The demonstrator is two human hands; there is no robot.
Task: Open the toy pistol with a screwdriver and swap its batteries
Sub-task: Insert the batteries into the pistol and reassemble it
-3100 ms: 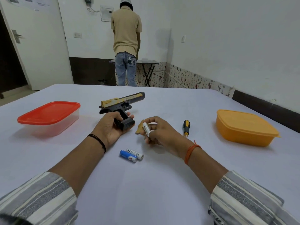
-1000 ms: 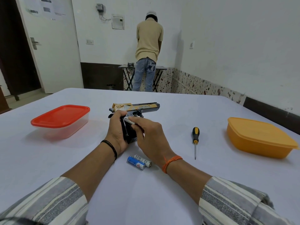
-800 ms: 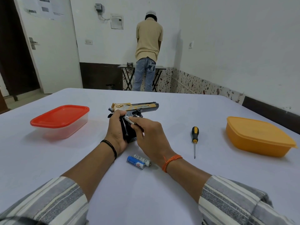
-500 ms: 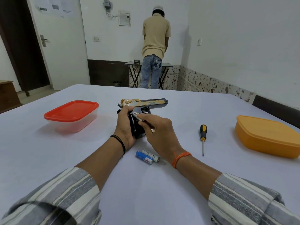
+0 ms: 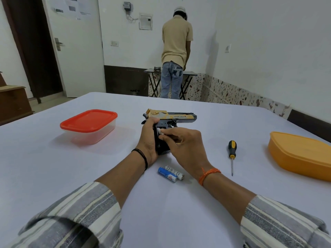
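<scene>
A black and gold toy pistol [image 5: 176, 117] stands on its grip in the middle of the white table [image 5: 53, 167]. My left hand [image 5: 149, 138] grips the pistol's handle from the left. My right hand [image 5: 182, 146] pinches a white battery [image 5: 160, 131] against the open side of the grip. Two loose batteries, one blue [image 5: 166, 174] and one white [image 5: 174, 172], lie side by side just in front of my hands. A black and yellow screwdriver [image 5: 232, 154] lies to the right, tip toward me.
A clear box with a red lid [image 5: 88, 120] stands at the left. An orange lidded box [image 5: 302, 154] stands at the right edge. Behind the table a person [image 5: 176, 51] stands with their back turned at a small folding table.
My right hand brought the white battery from the table's surface up to the pistol's grip and keeps it there. The left hand stays on the handle. The view shifted slightly.
</scene>
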